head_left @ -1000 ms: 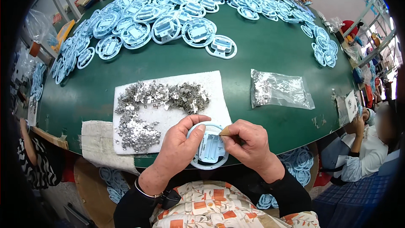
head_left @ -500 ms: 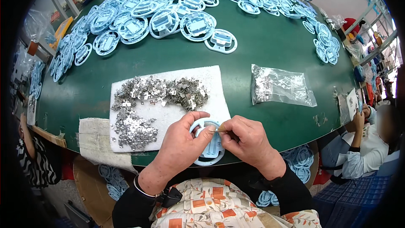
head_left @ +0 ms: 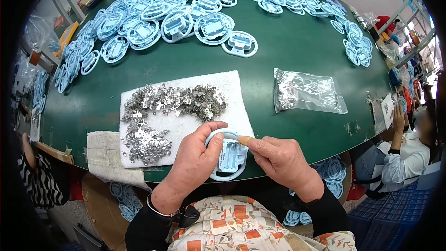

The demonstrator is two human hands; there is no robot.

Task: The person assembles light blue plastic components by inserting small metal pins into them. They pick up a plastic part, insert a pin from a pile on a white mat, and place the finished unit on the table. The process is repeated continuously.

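Note:
A light-blue plastic ring-shaped part [head_left: 231, 157], like a toy steering wheel with a boxy recessed centre, is tilted over the table's near edge. My left hand [head_left: 194, 155] is closed round its left side, the thumb lying across the face. From the right, my right hand [head_left: 282, 161] reaches in with its fingers curled. Its index fingertip, in a tan finger cover [head_left: 243, 140], presses at the upper right of the part. Whether a small metal piece is under that fingertip is hidden. Behind my hands, small silvery metal clips [head_left: 148, 146] lie heaped on a white foam sheet [head_left: 186, 135].
Many like blue parts [head_left: 214, 28] are spread along the far side of the green table [head_left: 186, 67]. A clear plastic bag [head_left: 309, 92] of metal pieces lies right of the foam. A folded cloth [head_left: 109, 155] sits left. A co-worker [head_left: 409, 153] sits at the right.
My right hand has turned, and its index finger now extends onto the part's upper right edge. The thin metal piece seen between my hands no longer shows. My left thumb has shifted left.

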